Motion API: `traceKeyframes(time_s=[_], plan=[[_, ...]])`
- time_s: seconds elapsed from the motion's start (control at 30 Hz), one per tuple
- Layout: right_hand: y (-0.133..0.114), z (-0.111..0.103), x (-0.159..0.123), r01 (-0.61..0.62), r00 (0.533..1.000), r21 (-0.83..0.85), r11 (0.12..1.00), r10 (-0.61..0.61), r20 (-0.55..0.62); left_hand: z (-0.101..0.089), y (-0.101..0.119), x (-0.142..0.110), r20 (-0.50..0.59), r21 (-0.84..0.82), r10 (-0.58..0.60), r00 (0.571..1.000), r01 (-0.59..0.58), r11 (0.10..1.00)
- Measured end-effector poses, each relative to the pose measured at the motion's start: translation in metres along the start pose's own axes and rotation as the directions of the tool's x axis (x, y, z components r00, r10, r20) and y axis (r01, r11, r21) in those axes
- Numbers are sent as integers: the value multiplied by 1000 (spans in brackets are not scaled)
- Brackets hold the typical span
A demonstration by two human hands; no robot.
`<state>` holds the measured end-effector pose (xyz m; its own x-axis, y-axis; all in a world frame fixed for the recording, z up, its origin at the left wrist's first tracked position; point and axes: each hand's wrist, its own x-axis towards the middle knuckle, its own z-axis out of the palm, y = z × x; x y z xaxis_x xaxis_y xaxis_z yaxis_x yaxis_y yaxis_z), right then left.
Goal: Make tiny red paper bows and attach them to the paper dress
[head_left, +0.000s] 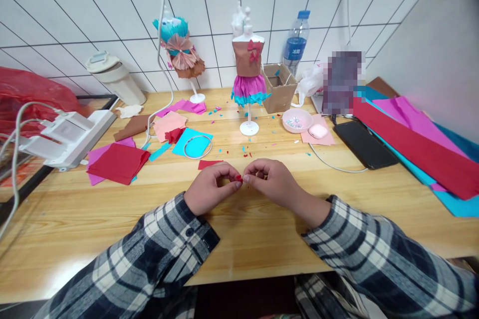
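Observation:
Over the middle of the table, a small folded piece of red paper (239,178) sits between the fingertips of both hands. My left hand (213,187) pinches it between thumb and forefinger. Closed too, my right hand (275,184) has its thumb and forefinger pressed together at the paper's right end; its grip there is partly hidden. Just beyond my left hand lies a flat red paper strip (209,164). Farther back stands a small white dress form (249,128) with a brown paper top, two red paper bows (254,51) and a magenta skirt edged in blue.
Tiny paper scraps dot the wood table (239,259). Left are coloured paper sheets (118,163), a metal ring (186,152) and a power strip (90,127). Right are a pink bowl (297,120), a black phone (364,143) and long paper sheets (419,149). A cardboard box (279,94) stands behind.

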<state>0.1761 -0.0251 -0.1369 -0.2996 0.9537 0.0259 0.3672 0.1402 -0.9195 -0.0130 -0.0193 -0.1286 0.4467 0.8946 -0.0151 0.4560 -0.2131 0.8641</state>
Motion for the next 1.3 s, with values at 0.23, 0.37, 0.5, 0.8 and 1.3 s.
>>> traceKeyframes(time_s=[0.23, 0.37, 0.5, 0.8, 1.3], plan=[[1, -1, 1, 5, 1000, -10, 1000, -5, -19, 1, -3, 0, 11, -88, -62, 998, 63, 994], [2, -1, 1, -2, 999, -20, 1000, 2, -35, 0, -3, 1, -60, -73, -58, 997, 53, 996], [1, -1, 1, -8, 1000, 3, 1000, 9, -29, -2, -2, 1, -96, -20, 7, 995, -9, 1000], [0, 3, 1, -42, 999, 84, 996, 44, -20, -1, 1, 1, -112, 0, 29, 993, -29, 1000], [2, 7, 2, -62, 996, 224, 973, 75, -54, 12, 1, -2, -178, -370, -227, 957, 149, 917]])
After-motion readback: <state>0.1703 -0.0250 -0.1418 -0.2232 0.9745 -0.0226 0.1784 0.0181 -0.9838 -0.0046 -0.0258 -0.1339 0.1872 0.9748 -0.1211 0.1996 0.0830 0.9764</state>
